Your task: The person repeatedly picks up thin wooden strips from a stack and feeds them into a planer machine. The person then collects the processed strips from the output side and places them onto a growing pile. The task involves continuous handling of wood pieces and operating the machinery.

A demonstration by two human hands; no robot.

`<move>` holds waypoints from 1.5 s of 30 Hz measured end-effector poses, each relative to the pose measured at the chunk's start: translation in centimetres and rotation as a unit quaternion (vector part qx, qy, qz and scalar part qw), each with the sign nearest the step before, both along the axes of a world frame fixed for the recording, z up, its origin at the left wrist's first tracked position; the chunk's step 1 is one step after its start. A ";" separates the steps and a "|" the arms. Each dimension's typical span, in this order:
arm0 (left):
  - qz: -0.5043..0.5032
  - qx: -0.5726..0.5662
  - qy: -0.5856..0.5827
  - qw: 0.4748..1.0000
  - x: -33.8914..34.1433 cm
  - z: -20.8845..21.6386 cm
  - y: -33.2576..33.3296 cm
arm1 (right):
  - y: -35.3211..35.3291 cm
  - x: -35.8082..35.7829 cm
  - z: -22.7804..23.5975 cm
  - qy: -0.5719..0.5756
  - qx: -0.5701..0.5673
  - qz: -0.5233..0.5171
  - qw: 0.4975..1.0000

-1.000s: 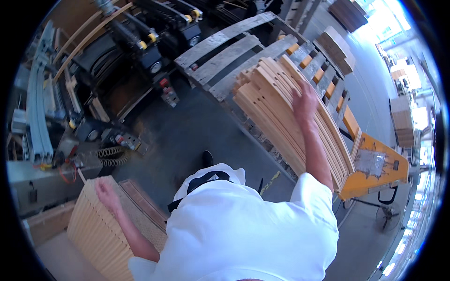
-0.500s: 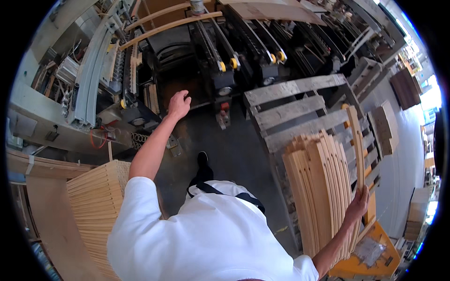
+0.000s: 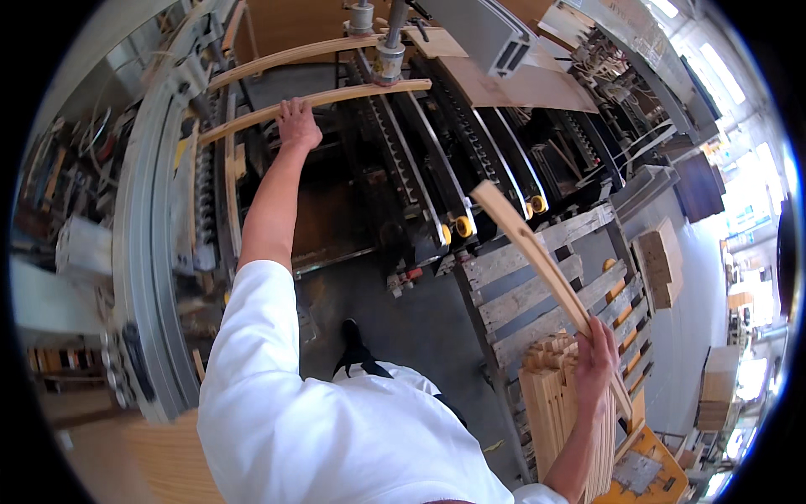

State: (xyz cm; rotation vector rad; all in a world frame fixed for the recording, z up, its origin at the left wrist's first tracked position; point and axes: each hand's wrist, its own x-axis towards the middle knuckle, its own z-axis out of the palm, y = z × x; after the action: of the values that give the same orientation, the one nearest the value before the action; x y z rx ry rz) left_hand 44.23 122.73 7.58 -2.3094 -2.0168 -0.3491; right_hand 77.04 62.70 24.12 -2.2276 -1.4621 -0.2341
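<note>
My left hand (image 3: 299, 128) is at a curved wooden slat (image 3: 357, 93) lying across the machine's rails, its fingers hooked over the slat's near edge. A cylindrical clamp head (image 3: 389, 60) stands over that slat, to the right of the hand. On the right, my right hand (image 3: 597, 357) is closed around another wooden slat (image 3: 537, 256), which has a slot or hole near its far end. This slat points up and left, tilted above a stack of similar slats (image 3: 550, 395) on the pallet. The left thumb is hidden.
A second slat (image 3: 294, 55) lies farther back on the machine. Chain rails with yellow rollers (image 3: 463, 226) run toward me. A grey wooden pallet (image 3: 537, 273) stands right of the floor gap. A metal beam (image 3: 155, 252) is at left, and a metal profile (image 3: 487, 38) overhangs the back.
My left hand has moved forward from the open space to the slat on the machine. My right hand has lifted its slat off the stack's side and swung it leftward toward the machine.
</note>
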 end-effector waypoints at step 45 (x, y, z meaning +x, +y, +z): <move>0.474 -0.228 -0.465 0.712 -13.5 2.2 -62.1 | 69.9 -22.0 -17.8 -0.129 0.028 0.453 0.882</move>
State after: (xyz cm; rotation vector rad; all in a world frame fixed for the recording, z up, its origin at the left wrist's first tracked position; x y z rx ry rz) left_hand 30.77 60.60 9.83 -0.7660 -3.7172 -1.1537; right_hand 55.08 132.62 6.32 -1.2785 -2.4175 -0.2515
